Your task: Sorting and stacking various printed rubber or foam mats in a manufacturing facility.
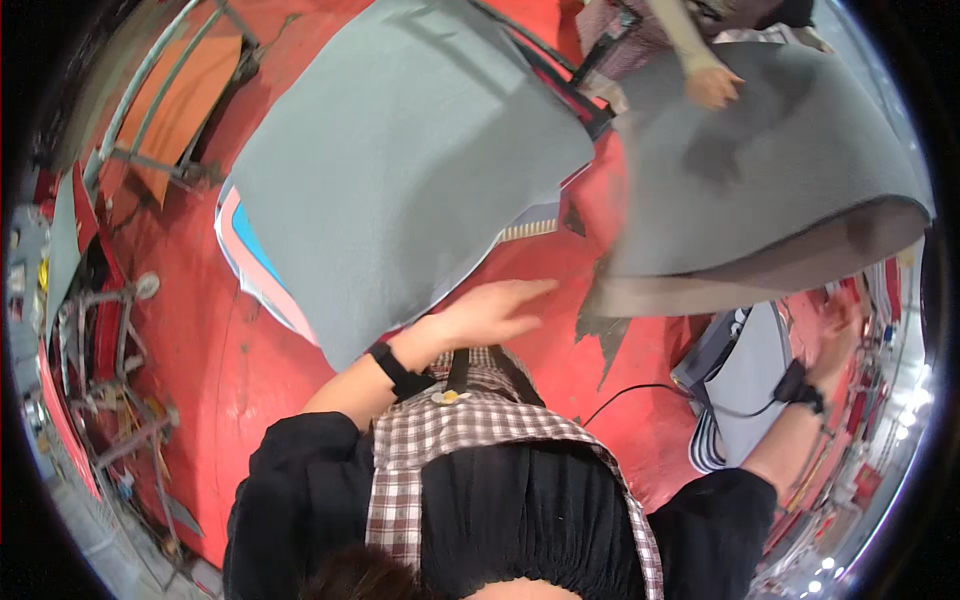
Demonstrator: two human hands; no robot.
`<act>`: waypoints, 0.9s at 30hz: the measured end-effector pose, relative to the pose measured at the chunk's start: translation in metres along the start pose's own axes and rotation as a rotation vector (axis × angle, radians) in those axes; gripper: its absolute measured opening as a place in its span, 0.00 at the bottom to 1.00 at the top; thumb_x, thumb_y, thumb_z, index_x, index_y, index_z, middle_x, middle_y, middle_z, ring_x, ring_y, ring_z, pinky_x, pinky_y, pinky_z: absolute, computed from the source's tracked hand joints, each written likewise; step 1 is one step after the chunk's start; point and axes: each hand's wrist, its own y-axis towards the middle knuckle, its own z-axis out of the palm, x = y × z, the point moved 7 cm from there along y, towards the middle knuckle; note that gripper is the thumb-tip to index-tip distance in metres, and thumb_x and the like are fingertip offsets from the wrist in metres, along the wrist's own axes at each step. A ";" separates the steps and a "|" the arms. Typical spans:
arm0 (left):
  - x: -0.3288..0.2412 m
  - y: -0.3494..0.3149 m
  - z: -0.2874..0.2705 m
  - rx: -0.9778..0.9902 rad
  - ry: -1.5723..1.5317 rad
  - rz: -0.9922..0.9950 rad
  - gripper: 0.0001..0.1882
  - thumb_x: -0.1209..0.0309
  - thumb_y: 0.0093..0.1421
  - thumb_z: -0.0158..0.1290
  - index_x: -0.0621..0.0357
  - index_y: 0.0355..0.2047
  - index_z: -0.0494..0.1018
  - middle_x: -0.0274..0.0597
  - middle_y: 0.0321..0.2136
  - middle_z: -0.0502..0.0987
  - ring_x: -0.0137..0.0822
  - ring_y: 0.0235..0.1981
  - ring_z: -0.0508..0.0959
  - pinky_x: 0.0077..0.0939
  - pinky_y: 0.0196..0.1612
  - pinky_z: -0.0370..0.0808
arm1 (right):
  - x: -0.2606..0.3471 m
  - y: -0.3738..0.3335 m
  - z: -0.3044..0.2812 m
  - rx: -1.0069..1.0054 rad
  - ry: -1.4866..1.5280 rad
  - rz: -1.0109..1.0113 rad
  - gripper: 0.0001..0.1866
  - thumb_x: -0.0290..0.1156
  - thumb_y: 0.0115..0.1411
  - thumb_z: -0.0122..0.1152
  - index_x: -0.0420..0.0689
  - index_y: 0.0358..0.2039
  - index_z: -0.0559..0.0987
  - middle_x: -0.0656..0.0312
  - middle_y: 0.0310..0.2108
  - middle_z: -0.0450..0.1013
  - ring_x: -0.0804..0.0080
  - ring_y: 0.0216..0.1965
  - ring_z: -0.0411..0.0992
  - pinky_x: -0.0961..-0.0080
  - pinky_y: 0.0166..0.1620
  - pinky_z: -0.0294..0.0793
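My left hand (pixel 492 312) is open, fingers stretched out and apart, beside the near right edge of a stack topped by a large grey sheet (pixel 350 170). Pink, blue and white layers peek out beneath that sheet on the left. My right hand (pixel 840 325) is smeared by motion below the near right edge of another dark grey sheet (pixel 760 220); whether its fingers are closed is unclear. This second sheet bends over on itself at its near edge. A co-worker's hand (pixel 712 86) lies closed on top of it. Both my wrists wear black bands.
Under everything spreads a worn red surface (pixel 250 400) with dark torn patches. Beside my right forearm lies a bundle of grey and striped sheets (pixel 745 370), with a black cable (pixel 630 389) running from it. Metal frames (pixel 140 440) and an orange board (pixel 180 100) stand on the left.
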 end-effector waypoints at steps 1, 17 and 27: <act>0.026 -0.015 -0.008 -0.150 -0.211 -0.054 0.26 0.66 0.52 0.46 0.63 0.51 0.59 0.52 0.49 0.64 0.42 0.48 0.67 0.31 0.50 0.63 | -0.057 -0.020 0.000 0.066 -0.016 0.066 0.15 0.36 0.58 0.43 0.37 0.36 0.72 0.57 0.37 0.69 0.71 0.41 0.66 0.77 0.44 0.66; 0.363 -0.444 0.087 -1.252 -0.849 -1.367 0.20 0.71 0.55 0.44 0.60 0.49 0.61 0.41 0.36 0.71 0.31 0.36 0.72 0.25 0.36 0.69 | -0.637 -0.452 0.449 0.686 -0.210 1.411 0.44 0.54 0.52 0.50 0.42 0.58 0.42 0.39 0.56 0.45 0.46 0.56 0.50 0.51 0.54 0.51; 0.405 -0.473 0.158 -0.974 -0.824 -1.338 0.22 0.70 0.58 0.42 0.61 0.52 0.57 0.43 0.43 0.69 0.31 0.44 0.69 0.24 0.45 0.66 | -0.731 -0.563 0.511 0.668 0.014 1.556 0.57 0.64 0.44 0.50 0.46 0.58 0.27 0.45 0.60 0.26 0.52 0.61 0.28 0.49 0.58 0.36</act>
